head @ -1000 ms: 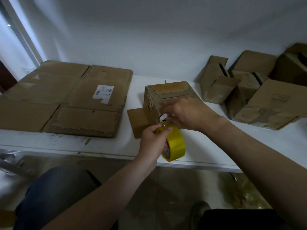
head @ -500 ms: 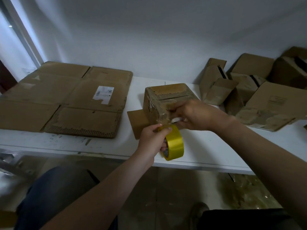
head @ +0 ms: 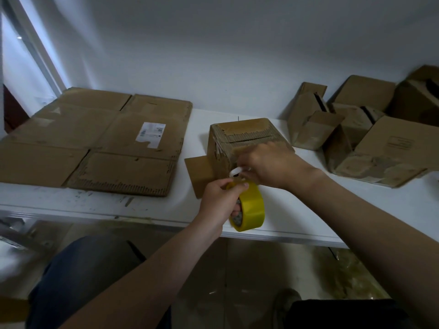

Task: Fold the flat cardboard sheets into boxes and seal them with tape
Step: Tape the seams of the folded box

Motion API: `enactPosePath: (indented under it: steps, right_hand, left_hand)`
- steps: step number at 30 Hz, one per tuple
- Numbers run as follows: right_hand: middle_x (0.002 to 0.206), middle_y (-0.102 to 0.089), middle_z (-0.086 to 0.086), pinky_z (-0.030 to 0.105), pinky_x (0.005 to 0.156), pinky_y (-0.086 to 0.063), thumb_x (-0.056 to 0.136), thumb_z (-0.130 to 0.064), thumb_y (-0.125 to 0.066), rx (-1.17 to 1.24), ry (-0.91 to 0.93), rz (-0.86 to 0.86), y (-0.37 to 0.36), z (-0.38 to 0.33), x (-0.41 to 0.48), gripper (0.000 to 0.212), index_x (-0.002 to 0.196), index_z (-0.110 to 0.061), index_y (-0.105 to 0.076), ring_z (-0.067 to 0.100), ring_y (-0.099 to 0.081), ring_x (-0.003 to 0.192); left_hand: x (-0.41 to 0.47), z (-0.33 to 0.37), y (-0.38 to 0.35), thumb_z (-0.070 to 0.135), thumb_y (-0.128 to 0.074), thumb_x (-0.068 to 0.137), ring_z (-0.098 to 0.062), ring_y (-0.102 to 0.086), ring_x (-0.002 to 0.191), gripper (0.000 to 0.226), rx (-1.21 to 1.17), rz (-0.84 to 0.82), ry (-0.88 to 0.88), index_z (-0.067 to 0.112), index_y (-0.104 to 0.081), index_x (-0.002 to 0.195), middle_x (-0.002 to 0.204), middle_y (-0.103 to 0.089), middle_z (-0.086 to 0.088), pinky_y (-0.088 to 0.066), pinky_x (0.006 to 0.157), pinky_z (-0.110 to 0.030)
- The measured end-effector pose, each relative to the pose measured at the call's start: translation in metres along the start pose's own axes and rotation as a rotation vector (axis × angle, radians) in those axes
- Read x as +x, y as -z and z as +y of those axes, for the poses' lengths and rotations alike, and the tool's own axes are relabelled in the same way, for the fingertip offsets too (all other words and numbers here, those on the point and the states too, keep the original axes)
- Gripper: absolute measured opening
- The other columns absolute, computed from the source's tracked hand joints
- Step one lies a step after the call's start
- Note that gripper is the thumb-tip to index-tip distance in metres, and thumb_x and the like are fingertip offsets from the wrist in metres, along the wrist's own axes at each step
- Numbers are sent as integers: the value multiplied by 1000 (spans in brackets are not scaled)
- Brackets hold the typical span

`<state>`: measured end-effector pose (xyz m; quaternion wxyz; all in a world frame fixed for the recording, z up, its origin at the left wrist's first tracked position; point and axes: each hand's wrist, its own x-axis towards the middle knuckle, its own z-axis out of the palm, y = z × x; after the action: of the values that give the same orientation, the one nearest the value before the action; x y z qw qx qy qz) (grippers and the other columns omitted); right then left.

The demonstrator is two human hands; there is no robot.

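Gripping a yellow tape roll [head: 251,207], the left hand [head: 219,200] holds it just below the right hand [head: 270,166] at the near corner of a small box [head: 244,136].

The left hand's fingers curl round the roll, thumb on its upper rim, and hold it upright over the front edge of the white table [head: 320,210]. The right hand, fingers bent, pinches the tape end [head: 236,171], a pale glinting strip, against the box's lower near corner. The box stands on the table, one flap [head: 199,172] lying flat to its left. Farther left lies a flat cardboard sheet [head: 95,138], and folded boxes [head: 356,134] crowd the wall on the right.
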<state>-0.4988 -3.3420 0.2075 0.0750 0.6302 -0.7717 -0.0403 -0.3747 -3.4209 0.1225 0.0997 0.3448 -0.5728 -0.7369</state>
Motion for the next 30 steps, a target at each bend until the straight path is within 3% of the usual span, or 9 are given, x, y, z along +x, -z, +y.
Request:
enactPosePath:
  steps: [4,7,11,13,16,19,21,25,30]
  right_hand:
    - [103,-67,4,36,67,-48,95,-40,-63,15,16,-61,-8,13,4,24,98,-16,-66,30,-65,91]
    - [100,-70,4,39,70,-53,88,-55,-55,105,13,-85,-13,31,-5,44,90,-14,-70,28,-67,86]
    - [106,-70,5,31,82,-50,89,-30,-67,293,-5,281,-23,39,-38,21,92,-10,-74,20,-63,95]
    - [100,-63,-1,34,78,-50,86,-35,-63,378,-159,323,-38,38,-60,21,90,-17,-72,17,-60,90]
    - [94,-57,-7,37,74,-49,80,-52,-58,518,-412,127,-72,40,-82,25,77,-27,-62,19,-60,87]
    - [107,-55,-4,29,84,-43,87,-43,-72,608,-525,-121,-96,39,-89,22,90,-21,-70,18,-56,98]
    - [112,-56,0,29,86,-43,88,-38,-75,604,-555,-132,-104,39,-90,26,99,-14,-73,20,-57,101]
    - [116,-63,1,28,88,-44,87,-35,-78,541,-570,-28,-99,40,-88,26,106,-17,-77,22,-60,105]
    - [99,-62,-8,27,79,-46,91,-34,-73,522,-402,208,-71,36,-79,22,108,-20,-75,14,-60,91]
  left_hand:
    - [-1,-2,1,32,-77,87,-13,-67,66,47,-1,-16,25,19,-63,130,103,-69,-6,-53,56,-23]
    - [-1,-4,1,32,-77,87,-16,-66,68,48,19,-31,17,21,-62,131,106,-69,-8,-52,54,-21]
    - [1,-4,7,35,-76,88,-19,-71,79,51,92,-21,-12,26,-58,135,108,-68,-6,-57,63,-25]
    - [1,-2,10,36,-75,88,-21,-72,85,50,138,-8,-35,27,-58,134,109,-67,-4,-59,67,-28]
    - [1,0,15,36,-74,88,-23,-72,83,46,193,20,-69,28,-60,131,106,-67,-4,-62,72,-34]
    - [1,0,20,40,-75,85,-24,-70,95,43,240,48,-117,33,-61,125,116,-63,-1,-62,80,-39]
    - [0,0,22,48,-75,78,-22,-66,103,49,310,78,-155,37,-61,125,123,-59,5,-60,87,-45]
    - [1,9,29,46,-76,80,-21,-62,107,49,401,152,-197,36,-59,125,119,-57,9,-56,93,-50]
    - [2,26,43,40,-75,85,-19,-54,109,39,453,188,-249,38,-54,118,113,-49,9,-52,97,-47]
